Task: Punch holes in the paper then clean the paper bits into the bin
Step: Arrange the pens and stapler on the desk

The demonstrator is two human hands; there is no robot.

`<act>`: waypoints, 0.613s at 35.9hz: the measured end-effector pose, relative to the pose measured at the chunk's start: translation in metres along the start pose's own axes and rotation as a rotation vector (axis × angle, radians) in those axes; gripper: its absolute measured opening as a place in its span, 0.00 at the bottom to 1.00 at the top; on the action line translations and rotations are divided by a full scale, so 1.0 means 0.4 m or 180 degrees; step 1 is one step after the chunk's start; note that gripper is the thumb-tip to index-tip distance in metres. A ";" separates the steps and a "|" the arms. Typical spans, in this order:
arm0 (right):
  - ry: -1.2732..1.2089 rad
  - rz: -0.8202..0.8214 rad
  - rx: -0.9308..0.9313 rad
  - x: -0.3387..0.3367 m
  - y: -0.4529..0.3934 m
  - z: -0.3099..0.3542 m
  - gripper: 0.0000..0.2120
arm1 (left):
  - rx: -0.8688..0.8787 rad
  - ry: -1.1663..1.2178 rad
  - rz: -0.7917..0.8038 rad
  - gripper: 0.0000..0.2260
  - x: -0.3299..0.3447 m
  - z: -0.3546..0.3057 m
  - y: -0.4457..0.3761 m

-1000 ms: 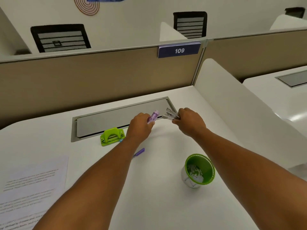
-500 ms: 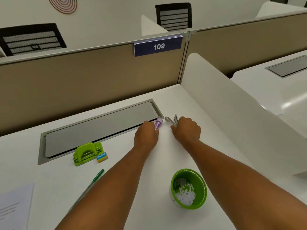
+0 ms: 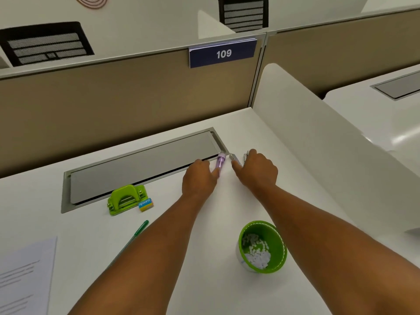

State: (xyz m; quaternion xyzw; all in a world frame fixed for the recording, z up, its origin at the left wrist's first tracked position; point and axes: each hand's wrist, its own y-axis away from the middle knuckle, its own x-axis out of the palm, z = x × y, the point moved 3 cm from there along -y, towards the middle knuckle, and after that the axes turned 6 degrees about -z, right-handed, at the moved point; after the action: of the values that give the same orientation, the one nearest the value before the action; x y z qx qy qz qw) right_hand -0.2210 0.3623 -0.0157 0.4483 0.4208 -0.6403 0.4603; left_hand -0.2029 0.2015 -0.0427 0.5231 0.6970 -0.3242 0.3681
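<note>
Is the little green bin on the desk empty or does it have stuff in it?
Not empty. The green bin stands upright, with white paper bits covering its bottom.

hands (image 3: 227, 176) at desk, green bin (image 3: 263, 246) — paper bits (image 3: 258, 255)
</note>
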 end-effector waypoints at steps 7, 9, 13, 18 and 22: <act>-0.0227 0.0195 -0.0317 -0.072 0.067 0.136 0.15 | -0.0005 0.0038 -0.0197 0.19 -0.105 0.068 0.056; -0.0284 0.0225 -0.0416 -0.086 0.102 0.178 0.13 | 0.0047 -0.0029 -0.0291 0.17 -0.146 0.091 0.075; -0.0143 0.0491 -0.0628 -0.088 0.184 0.247 0.12 | 0.0009 -0.0164 -0.0494 0.14 -0.231 0.149 0.116; 0.0007 0.0805 -0.1094 -0.070 0.300 0.304 0.06 | -0.0178 -0.0420 -0.0435 0.11 -0.313 0.247 0.169; 0.0105 0.1098 -0.1850 -0.032 0.375 0.345 0.13 | -0.0368 -0.0524 -0.0311 0.11 -0.348 0.332 0.220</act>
State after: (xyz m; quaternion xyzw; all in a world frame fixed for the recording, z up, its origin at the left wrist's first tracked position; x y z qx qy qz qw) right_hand -0.0994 0.2005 0.0112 0.3732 0.5110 -0.3990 0.6636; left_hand -0.0694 0.0434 0.0010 0.4380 0.7065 -0.3430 0.4374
